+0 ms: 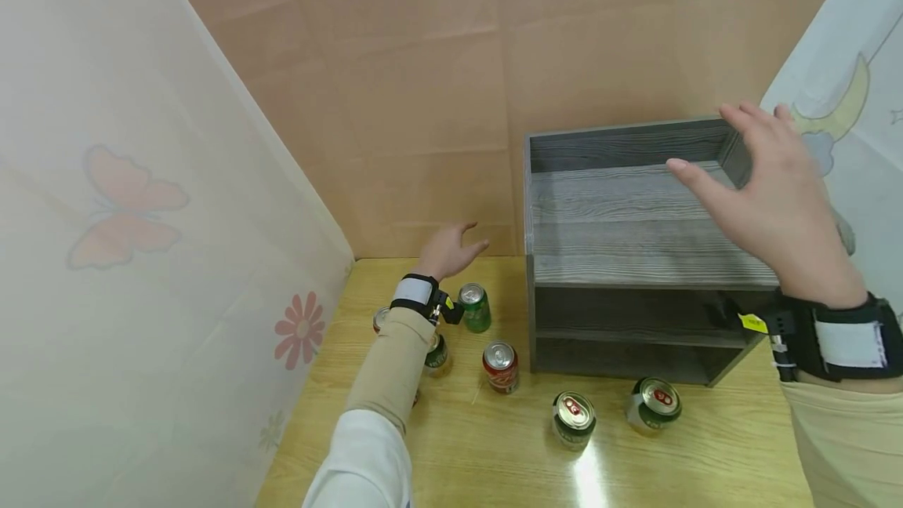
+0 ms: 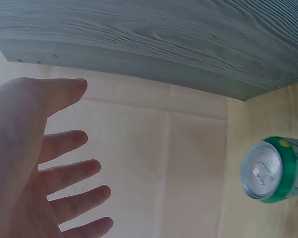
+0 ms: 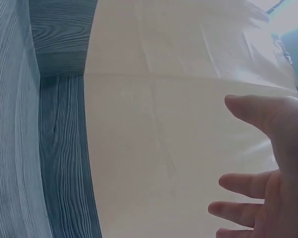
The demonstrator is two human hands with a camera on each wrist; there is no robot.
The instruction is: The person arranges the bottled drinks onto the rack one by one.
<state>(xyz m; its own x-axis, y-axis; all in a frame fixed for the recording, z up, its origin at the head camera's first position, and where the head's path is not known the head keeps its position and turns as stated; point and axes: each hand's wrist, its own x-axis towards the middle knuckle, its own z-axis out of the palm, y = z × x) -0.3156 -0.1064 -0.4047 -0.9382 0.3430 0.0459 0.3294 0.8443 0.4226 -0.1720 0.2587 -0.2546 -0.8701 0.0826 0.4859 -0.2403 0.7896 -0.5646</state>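
Note:
My left hand hovers behind a green soda can, fingers spread and holding nothing. In the left wrist view that can stands apart from the hand. My right hand is raised over the right end of a grey wooden shelf unit, thumb and fingers apart, with nothing in its grasp. The right wrist view has the fingers of this hand away from the grey boards. A red can stands in front of the green one. Another dark green can is partly hidden by my left forearm.
Two gold-topped cans, one and another, stand before the shelf. A can top peeks out left of my forearm. The wooden table meets a brown sheet behind and a white patterned sheet on the left.

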